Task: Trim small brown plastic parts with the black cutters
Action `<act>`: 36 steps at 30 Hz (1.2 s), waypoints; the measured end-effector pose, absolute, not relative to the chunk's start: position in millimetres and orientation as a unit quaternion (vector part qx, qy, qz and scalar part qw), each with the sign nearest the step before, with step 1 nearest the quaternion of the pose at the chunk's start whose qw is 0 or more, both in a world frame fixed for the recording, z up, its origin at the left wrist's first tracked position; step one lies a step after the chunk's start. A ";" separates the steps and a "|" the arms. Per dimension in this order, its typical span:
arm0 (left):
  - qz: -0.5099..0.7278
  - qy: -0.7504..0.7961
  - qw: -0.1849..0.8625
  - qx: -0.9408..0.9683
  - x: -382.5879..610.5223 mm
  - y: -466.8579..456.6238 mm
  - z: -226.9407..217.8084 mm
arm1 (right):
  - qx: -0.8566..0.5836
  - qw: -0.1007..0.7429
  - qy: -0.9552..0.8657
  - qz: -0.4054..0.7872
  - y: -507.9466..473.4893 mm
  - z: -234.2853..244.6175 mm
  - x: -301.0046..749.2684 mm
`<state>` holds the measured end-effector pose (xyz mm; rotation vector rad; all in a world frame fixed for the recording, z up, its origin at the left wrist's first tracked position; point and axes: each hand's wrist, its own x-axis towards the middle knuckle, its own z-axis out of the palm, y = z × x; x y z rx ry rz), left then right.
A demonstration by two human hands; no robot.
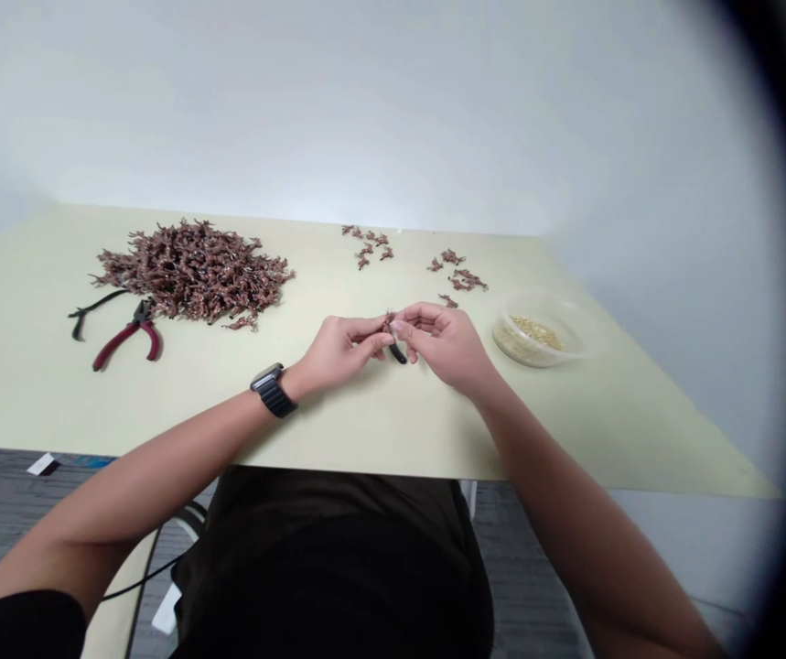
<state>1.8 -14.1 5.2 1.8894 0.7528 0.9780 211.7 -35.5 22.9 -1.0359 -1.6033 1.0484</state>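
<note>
My left hand (pixel 346 352) is closed in a pinch over the table, its thumb and forefinger on a small brown animal-like figure (pixel 389 318). From the other side, my right hand (pixel 444 346) meets it with thumb and forefinger pressed together at the figure. What those right fingertips hold is too small to make out. Just below the fingertips shows a black curved handle (pixel 399 354); the rest of that tool is hidden, and I cannot tell whether a hand holds it or it lies on the table.
On the pale yellow table (pixel 365 439), a big heap of brown figures (pixel 193 270) lies left. Pliers with red handles (pixel 114 348) and a black-handled tool (pixel 79 325) lie before it. Loose figures (pixel 369 245) are scattered behind my hands; a clear tub (pixel 506 343) holds small gold-coloured pieces (pixel 535 333).
</note>
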 end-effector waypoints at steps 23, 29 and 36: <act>0.421 0.323 0.264 0.805 2.7 -15.6 -1.9 | -0.442 0.451 -0.611 0.478 -39.1 23.8 207.6; 0.420 0.304 0.253 0.817 -0.2 -13.9 -0.5 | -0.402 0.424 -0.554 0.593 -32.2 21.0 215.0; 0.375 0.284 0.496 0.730 3.5 -17.2 10.8 | -0.412 0.478 -0.665 0.399 -36.1 24.1 212.3</act>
